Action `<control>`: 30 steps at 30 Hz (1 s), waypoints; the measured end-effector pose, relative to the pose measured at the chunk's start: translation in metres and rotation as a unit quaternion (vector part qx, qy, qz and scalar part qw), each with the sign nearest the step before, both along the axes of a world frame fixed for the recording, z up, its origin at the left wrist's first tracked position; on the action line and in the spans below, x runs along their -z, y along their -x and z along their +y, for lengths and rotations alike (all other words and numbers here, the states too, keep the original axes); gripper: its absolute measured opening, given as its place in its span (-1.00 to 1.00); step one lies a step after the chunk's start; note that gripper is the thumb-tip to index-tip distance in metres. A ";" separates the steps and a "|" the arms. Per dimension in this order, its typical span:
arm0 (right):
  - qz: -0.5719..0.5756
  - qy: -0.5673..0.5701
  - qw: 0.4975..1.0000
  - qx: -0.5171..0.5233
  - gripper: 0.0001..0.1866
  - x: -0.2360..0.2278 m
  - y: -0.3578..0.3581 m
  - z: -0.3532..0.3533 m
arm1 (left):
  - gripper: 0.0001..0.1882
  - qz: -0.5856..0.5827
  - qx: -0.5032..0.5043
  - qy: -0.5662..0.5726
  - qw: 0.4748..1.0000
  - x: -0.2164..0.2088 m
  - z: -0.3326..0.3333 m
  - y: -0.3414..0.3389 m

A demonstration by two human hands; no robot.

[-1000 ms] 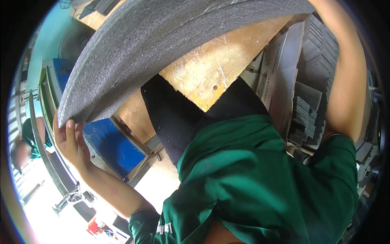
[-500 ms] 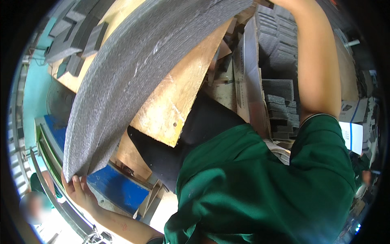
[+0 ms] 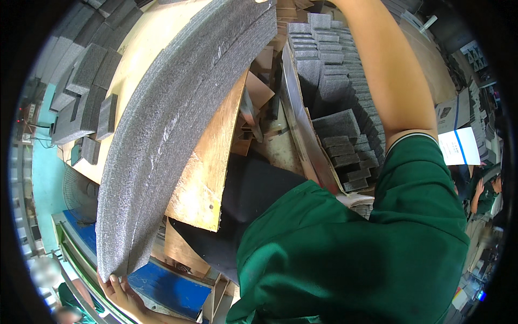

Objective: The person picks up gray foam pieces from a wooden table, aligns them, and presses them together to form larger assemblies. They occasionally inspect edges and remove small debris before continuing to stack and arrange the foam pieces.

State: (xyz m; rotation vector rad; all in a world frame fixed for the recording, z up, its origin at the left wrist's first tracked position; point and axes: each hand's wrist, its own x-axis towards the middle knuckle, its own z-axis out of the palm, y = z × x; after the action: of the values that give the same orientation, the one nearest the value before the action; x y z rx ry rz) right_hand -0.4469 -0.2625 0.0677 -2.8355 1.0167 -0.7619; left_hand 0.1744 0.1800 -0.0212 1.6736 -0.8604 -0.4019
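A long, thick grey foam strip (image 3: 162,124) with a lengthwise seam slants across a wooden worktable, its form bowed in this view. At the near lower-left end, my left hand (image 3: 123,296) grips it, thumb on the face and the other fingers partly hidden. My right arm (image 3: 388,70) reaches up to the strip's far end. Only a fingertip of my right hand (image 3: 263,1) shows there, on the foam at the top edge of the picture; the rest is cut off. The wooden board (image 3: 200,189) of the worktable shows beneath the strip.
Stacked grey foam blocks (image 3: 89,70) stand on the table's far left. To my right, an open cardboard box (image 3: 302,124) holds many grey foam pieces (image 3: 329,81). Below the left hand is a blue panel (image 3: 172,286). A fan (image 3: 78,194) and co-workers are farther off.
The view has shifted, showing more of the box and block stacks. Both hands stay at the strip's ends; the left end now sits lower in the picture, and the strip looks steeper.
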 end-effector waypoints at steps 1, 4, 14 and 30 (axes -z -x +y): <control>0.001 -0.021 1.000 0.020 -0.33 0.000 -0.001 0.002 | -0.38 0.004 0.007 0.001 1.000 0.000 0.000 0.000; -0.044 -0.085 0.995 -0.029 -0.36 0.003 -0.002 0.001 | -0.39 0.009 0.015 0.002 1.000 -0.002 0.001 0.000; -0.068 -0.115 0.982 -0.133 -0.35 0.013 0.004 -0.005 | -0.36 0.015 0.003 0.011 1.000 -0.002 -0.003 0.002; -0.144 -0.178 0.970 -0.085 -0.46 0.016 0.003 0.032 | -0.48 0.016 0.029 0.031 0.999 0.015 -0.004 -0.006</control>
State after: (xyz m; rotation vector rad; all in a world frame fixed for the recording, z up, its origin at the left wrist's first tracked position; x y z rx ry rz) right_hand -0.4498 -0.2307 0.0516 -2.3836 0.7658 -0.8434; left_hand 0.1801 0.1755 -0.0359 1.5836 -0.8911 -0.4373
